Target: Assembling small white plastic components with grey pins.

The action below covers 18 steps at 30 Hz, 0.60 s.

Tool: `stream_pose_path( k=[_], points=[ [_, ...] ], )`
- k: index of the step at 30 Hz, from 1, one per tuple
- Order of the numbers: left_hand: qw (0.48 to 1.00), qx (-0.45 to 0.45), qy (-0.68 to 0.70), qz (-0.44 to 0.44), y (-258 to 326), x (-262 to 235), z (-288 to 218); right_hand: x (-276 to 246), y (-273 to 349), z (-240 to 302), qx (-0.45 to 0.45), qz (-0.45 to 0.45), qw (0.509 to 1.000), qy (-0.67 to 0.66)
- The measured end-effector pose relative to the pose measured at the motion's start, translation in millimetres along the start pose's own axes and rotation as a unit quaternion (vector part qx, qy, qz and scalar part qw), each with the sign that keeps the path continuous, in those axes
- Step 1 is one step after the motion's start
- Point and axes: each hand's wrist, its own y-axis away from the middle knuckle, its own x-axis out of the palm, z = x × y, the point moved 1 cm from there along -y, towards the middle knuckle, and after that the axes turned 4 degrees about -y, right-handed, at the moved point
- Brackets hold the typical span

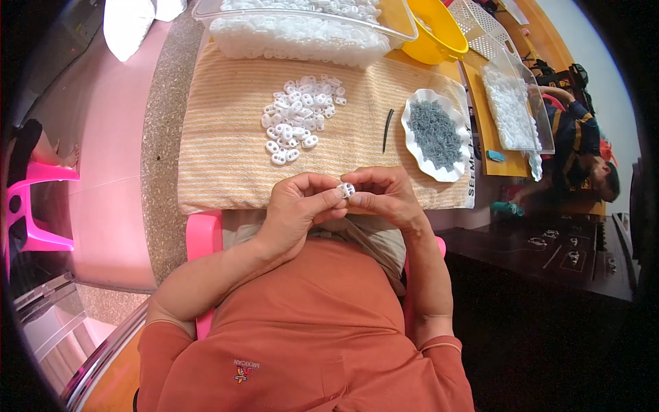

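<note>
At the near edge of the cloth-covered desk [226,130], the left hand [302,200] and the right hand [386,195] both pinch the small white piece [347,189] between them, its long axis unclear.

At the far right corner of the towel [240,192] stands a yellow basin [449,34]. Beyond it, a white basket with holes [486,26] sits toward the far end of the orange-brown table [515,165]. Small white pieces fill a clear box [544,113] on that table, and a small blue object [495,156] lies by its near left corner. Another person [573,134] in dark clothing is at its right. On the pink floor [110,165], white bags [129,27] lie by the far edge, and a pink stool [51,172] stands by the left edge.
</note>
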Motion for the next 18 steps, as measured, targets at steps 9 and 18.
stream_pose_path(
  k=[9, 18],
  points=[
    [1.000, -0.001, 0.009, 0.007, 2, 0, 0, -1, -1, -6, -0.010, 0.007, 1.000, -0.027],
    [1.000, -0.012, 0.026, 0.011, -1, -3, 2, 2, 0, -6, -0.016, -0.008, 0.999, -0.035]
  ],
)
